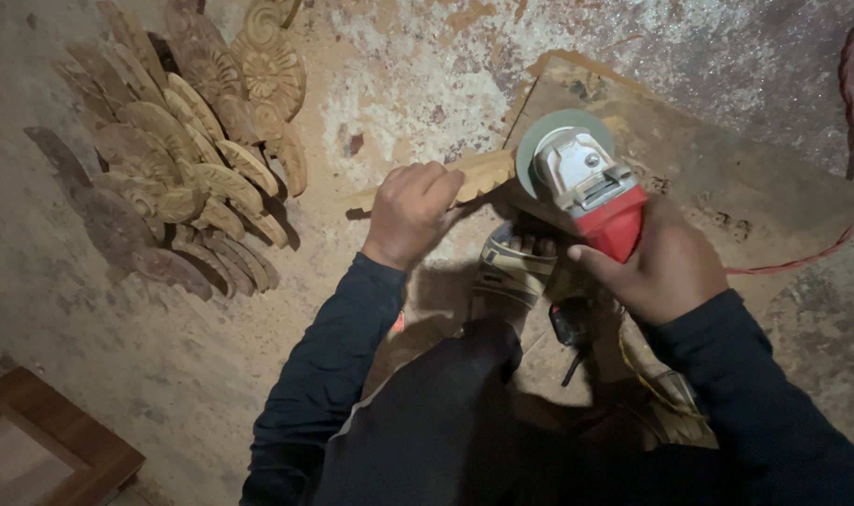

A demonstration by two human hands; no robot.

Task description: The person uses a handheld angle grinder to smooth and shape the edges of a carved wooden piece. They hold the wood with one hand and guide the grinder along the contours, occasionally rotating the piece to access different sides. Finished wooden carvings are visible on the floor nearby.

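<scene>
Dusty concrete floor point(89, 309) spreads under you, speckled with sawdust, and you sit low over it with dark sleeves reaching forward. Nearest you, a sandalled foot point(511, 272) rests between your arms, pressing down by the work. Your right hand point(666, 267) is wrapped around the red body of the angle grinder point(591, 183), its grey guard and disc turned toward the carved wooden strip point(478, 175). Your left hand point(413, 211) is closed over that strip, pinning it where it lies against the edge of the plywood board point(727, 159). The strip runs from under your left fist straight to the disc, touching or nearly touching it; which one cannot be told. The step looks like grinding or smoothing the strip's end, and it calls for a firm left grip and a steady, light feed of the disc. Farther off to the left, a pile of carved leaf pieces point(188, 159) lies fanned out, and the red cord point(853, 84) trails along the right.
</scene>
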